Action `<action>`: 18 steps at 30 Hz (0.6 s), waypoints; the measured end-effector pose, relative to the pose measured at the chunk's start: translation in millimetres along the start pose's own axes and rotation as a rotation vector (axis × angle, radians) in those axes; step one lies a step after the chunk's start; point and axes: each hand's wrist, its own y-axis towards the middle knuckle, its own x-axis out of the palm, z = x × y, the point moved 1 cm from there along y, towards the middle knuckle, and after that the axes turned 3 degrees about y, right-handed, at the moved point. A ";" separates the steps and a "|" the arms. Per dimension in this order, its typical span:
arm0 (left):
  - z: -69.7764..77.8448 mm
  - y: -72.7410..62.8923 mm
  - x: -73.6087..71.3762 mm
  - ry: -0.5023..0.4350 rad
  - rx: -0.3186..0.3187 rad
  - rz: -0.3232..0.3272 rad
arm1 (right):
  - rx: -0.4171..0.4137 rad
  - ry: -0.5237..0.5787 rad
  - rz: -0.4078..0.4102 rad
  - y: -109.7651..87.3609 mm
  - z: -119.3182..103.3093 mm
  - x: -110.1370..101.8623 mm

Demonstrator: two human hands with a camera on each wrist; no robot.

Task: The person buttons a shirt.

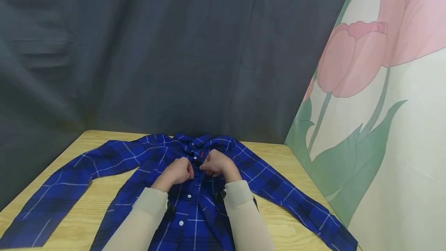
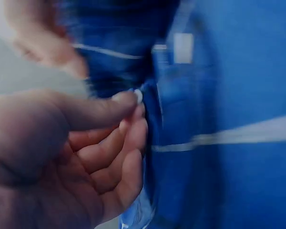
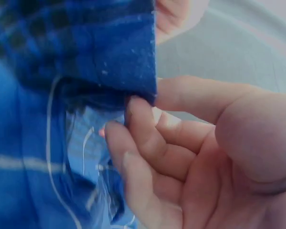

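A blue plaid long-sleeved shirt (image 1: 120,157) lies front up, its collar (image 1: 200,139) at the far side and its sleeves spread out. At the upper chest my left hand (image 1: 179,170) pinches the left-lying front edge at a white button (image 2: 139,96) between thumb and index finger. Beside it, my right hand (image 1: 217,163) pinches the edge of the other front placket (image 3: 126,57), thumb on the outer face and fingers behind. Between the two hands the front gapes a little. Lower down the front, white buttons (image 1: 189,196) show in a row.
The shirt is spread on a light wooden table (image 1: 289,224). A dark grey curtain (image 1: 184,57) hangs behind the table's far edge. To the right stands a wall panel with painted tulips (image 1: 352,61).
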 end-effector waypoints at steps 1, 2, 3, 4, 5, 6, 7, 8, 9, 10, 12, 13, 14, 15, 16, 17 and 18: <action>3.4 -6.0 -7.9 -0.053 -0.007 -0.001 | -0.014 0.013 -0.005 0.4 -2.4 2.6; 7.2 -12.5 -15.8 -0.108 -0.019 -0.004 | -0.023 0.024 -0.011 0.6 -4.9 5.2; 13.0 -20.4 -25.0 -0.164 -0.039 -0.009 | -0.027 0.038 -0.018 0.6 -7.3 7.8; 17.6 -27.2 -32.3 -0.214 -0.062 -0.011 | -0.025 0.051 -0.024 0.8 -9.5 10.4; 17.8 -31.0 -36.8 -0.253 -0.080 -0.012 | -0.020 0.064 -0.025 0.5 -11.8 12.7; 17.9 -34.0 -40.2 -0.280 -0.096 -0.011 | -0.014 0.076 -0.023 0.3 -13.6 14.8; 17.8 -36.0 -42.4 -0.300 -0.110 -0.012 | -0.005 0.086 -0.020 0.0 -15.3 16.5; 17.0 -37.2 -43.4 -0.312 -0.123 -0.013 | 0.002 0.095 -0.016 -0.3 -16.7 18.0; 16.6 -38.1 -44.2 -0.322 -0.128 -0.014 | 0.008 0.103 -0.009 -0.5 -17.7 19.3; 16.4 -38.9 -44.4 -0.332 -0.132 -0.014 | 0.011 0.106 -0.001 -0.6 -18.2 20.3; 16.4 -39.0 -44.3 -0.349 -0.134 -0.014 | 0.013 0.105 0.009 -0.4 -18.7 21.7; 16.9 -39.1 -44.3 -0.355 -0.130 -0.014 | 0.014 0.102 0.012 -0.3 -18.6 22.0; 17.3 -39.4 -44.4 -0.359 -0.126 -0.014 | 0.013 0.100 0.014 -0.1 -18.4 22.3; 17.9 -39.6 -44.5 -0.362 -0.122 -0.015 | 0.012 0.101 0.015 0.0 -18.3 22.3; 18.0 -39.3 -44.4 -0.365 -0.122 -0.014 | 0.009 0.105 0.019 0.1 -18.1 22.0; 18.2 -39.1 -44.4 -0.369 -0.120 -0.013 | 0.005 0.111 0.025 0.0 -18.3 21.4; 18.5 -38.8 -44.7 -0.372 -0.118 -0.013 | 0.001 0.119 0.033 -0.3 -18.5 20.6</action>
